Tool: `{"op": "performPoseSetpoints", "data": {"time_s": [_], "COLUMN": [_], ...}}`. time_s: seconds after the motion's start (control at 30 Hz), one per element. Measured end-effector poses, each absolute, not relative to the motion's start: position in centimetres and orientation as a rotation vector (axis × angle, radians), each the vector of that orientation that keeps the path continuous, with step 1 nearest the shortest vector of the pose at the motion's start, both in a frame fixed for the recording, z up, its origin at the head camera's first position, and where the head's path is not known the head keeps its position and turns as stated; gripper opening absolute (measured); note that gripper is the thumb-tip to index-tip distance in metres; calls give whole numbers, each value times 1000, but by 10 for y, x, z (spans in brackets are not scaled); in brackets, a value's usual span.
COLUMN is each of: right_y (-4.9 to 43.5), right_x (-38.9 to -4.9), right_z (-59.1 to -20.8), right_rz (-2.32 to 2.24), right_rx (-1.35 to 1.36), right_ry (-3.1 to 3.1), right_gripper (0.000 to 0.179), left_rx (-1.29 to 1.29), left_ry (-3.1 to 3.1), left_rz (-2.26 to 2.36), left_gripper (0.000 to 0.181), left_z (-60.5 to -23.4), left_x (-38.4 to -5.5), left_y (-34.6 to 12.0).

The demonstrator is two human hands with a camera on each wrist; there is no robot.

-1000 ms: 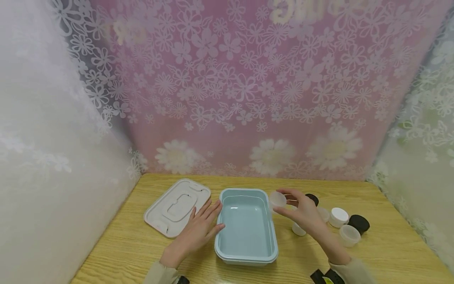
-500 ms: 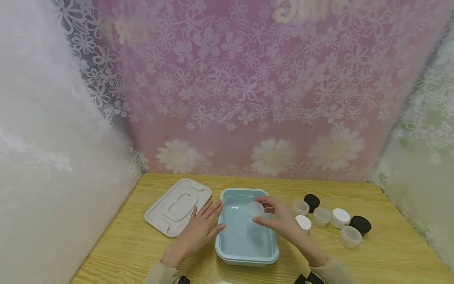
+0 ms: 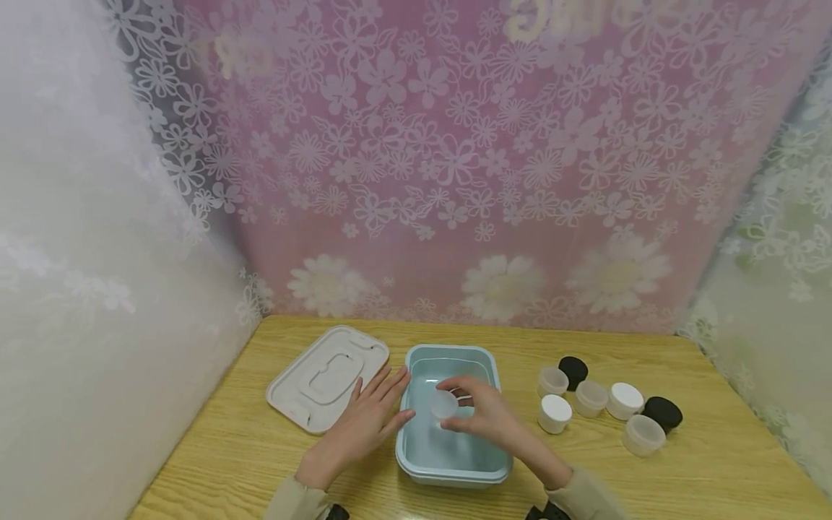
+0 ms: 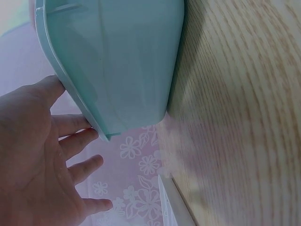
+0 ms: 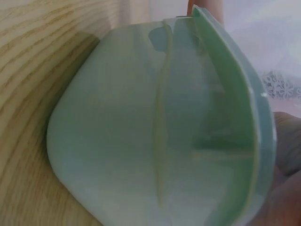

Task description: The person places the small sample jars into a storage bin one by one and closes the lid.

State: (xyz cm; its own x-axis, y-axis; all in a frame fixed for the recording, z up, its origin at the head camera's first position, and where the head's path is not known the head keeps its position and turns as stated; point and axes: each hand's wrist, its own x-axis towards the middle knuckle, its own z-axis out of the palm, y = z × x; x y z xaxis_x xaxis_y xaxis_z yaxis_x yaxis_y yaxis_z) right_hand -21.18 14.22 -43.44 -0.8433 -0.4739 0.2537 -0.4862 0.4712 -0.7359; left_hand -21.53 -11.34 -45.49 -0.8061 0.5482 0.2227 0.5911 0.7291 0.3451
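Observation:
A light blue rectangular plastic box (image 3: 455, 474) stands on the wooden table, its top uncovered. My left hand (image 3: 367, 419) rests with straight fingers against the box's left rim; in the left wrist view its fingertips touch the rim (image 4: 70, 89). Inside the box, my right hand (image 3: 487, 413) holds a small translucent round jar (image 3: 443, 404) between thumb and fingers. From the right wrist view the box wall (image 5: 117, 127) hides the jar and most of that hand.
A flat white lid (image 3: 312, 404) lies left of the box. To the right stand several small round jars: translucent ones (image 3: 643, 435), white ones (image 3: 555, 414) and black ones (image 3: 663, 413). A pink flowered curtain (image 3: 455, 180) hangs behind the table (image 3: 214, 462).
My right hand has carried the translucent jar leftward from beside the box, over the right rim, and into the box. The left hand has stayed at the left rim.

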Motion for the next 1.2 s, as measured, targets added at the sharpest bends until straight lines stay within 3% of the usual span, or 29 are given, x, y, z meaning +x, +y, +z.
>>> {"op": "performPoseSetpoints", "data": {"time_s": [0.93, 1.2], "right_y": [123, 122], "right_x": [-207, -205], "right_z": [-446, -443], "right_rz": [1389, 1459], "right_rx": [1098, 1152], "right_ry": [-2944, -2970], "right_gripper": [49, 40], "left_rx": [-917, -896], "left_ry": [-2814, -2818], "left_rz": [-611, -602], "left_gripper": [62, 61], "left_z": [-456, -455], "left_x": [-214, -214], "left_y": [-114, -112]}}
